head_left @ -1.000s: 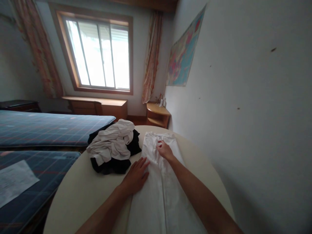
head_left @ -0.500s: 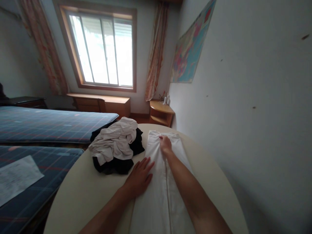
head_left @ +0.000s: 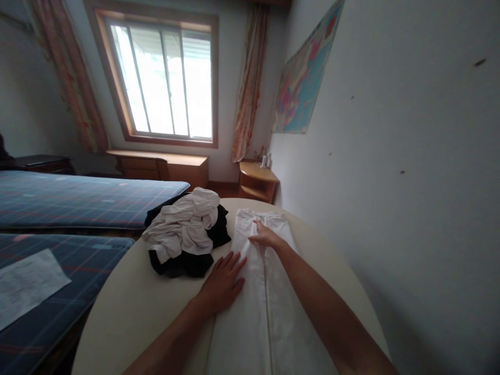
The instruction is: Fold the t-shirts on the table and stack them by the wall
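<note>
White trousers (head_left: pixel 250 291) lie lengthwise on the round table, with the gathered waist end (head_left: pixel 269 214) at the far side and the two legs running toward me. My left hand (head_left: pixel 224 281) rests flat across their left edge, fingers spread. Just below the waist, my right hand (head_left: pixel 267 235) touches the fabric with thumb and forefinger apart; its other fingers are partly hidden. A crumpled heap of clothes stands left of the trousers, a light grey garment (head_left: pixel 183 224) on top of a black one (head_left: pixel 191 264).
The cream round tabletop (head_left: pixel 128 307) has its right edge near the white wall (head_left: pixel 390 234). At left are two plaid mattresses (head_left: pixel 89 198), the nearer bearing a sheet of paper (head_left: pixel 31 284). A corner shelf (head_left: pixel 258 174) and a desk (head_left: pixel 183 161) stand beyond.
My right hand has turned and moved slightly down from the waist, its thumb and forefinger now parted instead of pinched together. My left hand stays in place.
</note>
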`<state>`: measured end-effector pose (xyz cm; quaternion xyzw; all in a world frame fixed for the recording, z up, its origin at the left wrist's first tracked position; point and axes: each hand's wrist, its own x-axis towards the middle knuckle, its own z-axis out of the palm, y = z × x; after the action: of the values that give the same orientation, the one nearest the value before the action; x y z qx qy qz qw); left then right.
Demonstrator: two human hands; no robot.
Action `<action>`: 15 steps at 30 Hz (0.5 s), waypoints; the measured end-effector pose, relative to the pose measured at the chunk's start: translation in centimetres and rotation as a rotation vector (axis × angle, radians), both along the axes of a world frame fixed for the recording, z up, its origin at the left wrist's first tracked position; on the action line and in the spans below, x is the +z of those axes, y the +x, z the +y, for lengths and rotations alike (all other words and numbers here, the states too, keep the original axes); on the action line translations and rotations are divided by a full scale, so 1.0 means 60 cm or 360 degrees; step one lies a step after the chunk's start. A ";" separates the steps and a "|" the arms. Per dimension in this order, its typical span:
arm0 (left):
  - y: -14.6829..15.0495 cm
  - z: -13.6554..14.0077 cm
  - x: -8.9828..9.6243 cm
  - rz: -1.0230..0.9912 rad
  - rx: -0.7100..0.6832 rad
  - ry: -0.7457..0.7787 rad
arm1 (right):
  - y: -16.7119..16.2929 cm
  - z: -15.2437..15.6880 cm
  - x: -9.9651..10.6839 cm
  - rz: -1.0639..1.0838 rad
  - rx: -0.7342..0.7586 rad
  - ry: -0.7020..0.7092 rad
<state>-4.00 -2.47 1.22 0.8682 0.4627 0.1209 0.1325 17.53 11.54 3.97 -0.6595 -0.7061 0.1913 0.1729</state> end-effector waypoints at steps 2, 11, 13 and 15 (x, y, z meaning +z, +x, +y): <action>0.001 0.000 -0.003 -0.0012 0.0012 -0.0003 | 0.001 -0.017 0.001 0.0007 0.0058 -0.0030; 0.000 0.003 -0.006 -0.0036 0.0023 -0.0004 | -0.001 -0.076 -0.006 -0.0180 -0.0199 0.0143; -0.001 0.002 -0.003 -0.0044 0.0017 -0.0010 | -0.002 -0.088 -0.004 -0.0208 -0.0250 0.0130; 0.000 0.001 -0.001 -0.0032 0.0012 -0.0025 | -0.004 -0.099 0.001 -0.0225 -0.0236 0.0113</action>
<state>-4.01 -2.39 1.19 0.8641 0.4656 0.1265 0.1433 17.29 5.57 4.01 -0.7152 -0.6723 0.1057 0.1595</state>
